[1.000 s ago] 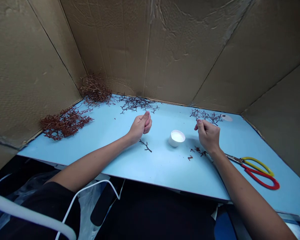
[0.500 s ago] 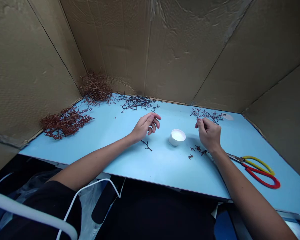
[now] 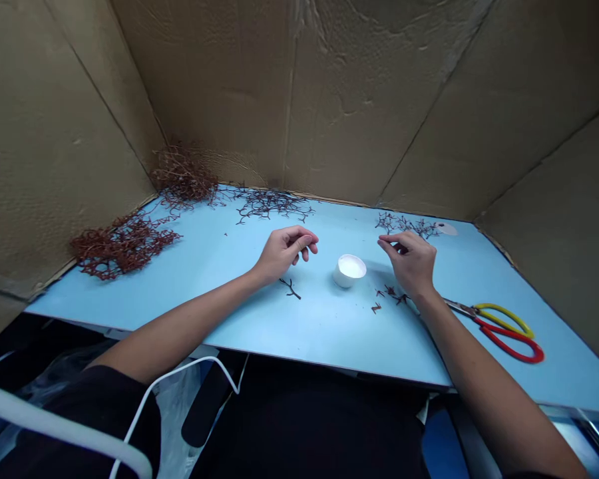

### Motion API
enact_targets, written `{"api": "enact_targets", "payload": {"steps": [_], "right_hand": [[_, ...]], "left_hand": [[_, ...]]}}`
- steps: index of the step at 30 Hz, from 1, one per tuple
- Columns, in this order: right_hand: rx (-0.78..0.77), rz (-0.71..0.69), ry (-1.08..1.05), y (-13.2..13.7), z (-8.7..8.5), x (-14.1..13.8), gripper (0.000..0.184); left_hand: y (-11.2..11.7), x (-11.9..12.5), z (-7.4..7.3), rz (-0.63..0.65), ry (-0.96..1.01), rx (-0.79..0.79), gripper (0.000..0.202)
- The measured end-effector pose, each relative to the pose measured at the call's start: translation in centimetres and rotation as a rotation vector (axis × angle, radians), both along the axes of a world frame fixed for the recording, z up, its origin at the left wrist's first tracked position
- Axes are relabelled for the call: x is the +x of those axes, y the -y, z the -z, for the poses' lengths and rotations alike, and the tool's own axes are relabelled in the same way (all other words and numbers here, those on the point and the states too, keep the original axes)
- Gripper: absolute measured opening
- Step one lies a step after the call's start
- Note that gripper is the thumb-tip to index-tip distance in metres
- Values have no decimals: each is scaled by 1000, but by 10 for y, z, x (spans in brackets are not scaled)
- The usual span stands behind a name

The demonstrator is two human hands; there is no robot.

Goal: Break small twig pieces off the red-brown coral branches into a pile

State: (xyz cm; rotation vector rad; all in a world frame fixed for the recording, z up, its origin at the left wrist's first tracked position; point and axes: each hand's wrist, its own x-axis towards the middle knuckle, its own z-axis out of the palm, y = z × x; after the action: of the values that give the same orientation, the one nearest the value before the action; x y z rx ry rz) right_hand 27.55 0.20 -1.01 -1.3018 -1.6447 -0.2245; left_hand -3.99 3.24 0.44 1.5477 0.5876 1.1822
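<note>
My left hand (image 3: 283, 249) hovers over the light blue table (image 3: 259, 319), fingers curled in with the thumb at the fingertips and nothing visible in them. A single dark twig (image 3: 290, 288) lies just below it. My right hand (image 3: 410, 261) is to the right of a small white cup (image 3: 349, 269), thumb and forefinger pinched on a tiny dark twig piece. Several short reddish twig bits (image 3: 387, 297) lie beneath that hand.
Red-and-yellow scissors (image 3: 502, 327) lie at the right. Reddish-brown branch piles sit at the left edge (image 3: 122, 243) and back left corner (image 3: 184, 176). Dark twigs (image 3: 269, 203) and more twigs (image 3: 406, 225) lie along the back beside a white disc (image 3: 448, 229). Cardboard walls enclose the table.
My left hand went from a fist to loosened fingers, then curled again, shifting slightly right. My right hand stayed pinched and turned its fingers leftward toward the cup.
</note>
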Motion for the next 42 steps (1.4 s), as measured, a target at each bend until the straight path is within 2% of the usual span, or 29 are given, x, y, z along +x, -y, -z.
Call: {"api": "enact_targets", "payload": {"steps": [6, 12, 14, 18, 21, 23, 25, 26, 29, 32, 34, 38, 42], "right_hand": [[29, 43, -96, -3, 1, 3, 31], [-51, -44, -54, -5, 2, 5, 33], [-73, -76, -70, -5, 3, 3, 29], [-63, -62, -189, -4, 5, 3, 23], [-38, 24, -285, -4, 4, 5, 37], [-57, 30, -306, -5, 3, 7, 45], [-80, -20, -292, -7, 2, 8, 42], [-87, -48, -284, -7, 2, 8, 38], [-106, -59, -334, -6, 1, 8, 35], [-114, 20, -400, -4, -2, 8, 46], [-104, 16, -405, -4, -4, 10, 51], [-62, -68, -409, -10, 0, 14, 35], [-82, -58, -386, -12, 3, 16, 21]], "left_hand": [[0, -4, -4, -116, -15, 43, 31], [-8, -7, -2, -226, -15, 59, 64], [-12, -8, -1, -248, -27, 67, 68], [-16, -8, -1, -192, -10, 62, 47], [-16, -9, -1, -203, -7, 60, 40], [-18, -11, 0, -250, -5, 82, 46], [-21, -13, 0, -288, -14, 108, 58], [-23, -13, 1, -292, -21, 121, 58], [-27, -12, 3, -282, -20, 171, 26], [-28, -9, 4, -298, -1, 210, 31], [-27, -8, 3, -319, -4, 219, 25], [-27, -10, 2, -368, -32, 255, 21], [-31, -11, 1, -347, 21, 263, 26]]}}
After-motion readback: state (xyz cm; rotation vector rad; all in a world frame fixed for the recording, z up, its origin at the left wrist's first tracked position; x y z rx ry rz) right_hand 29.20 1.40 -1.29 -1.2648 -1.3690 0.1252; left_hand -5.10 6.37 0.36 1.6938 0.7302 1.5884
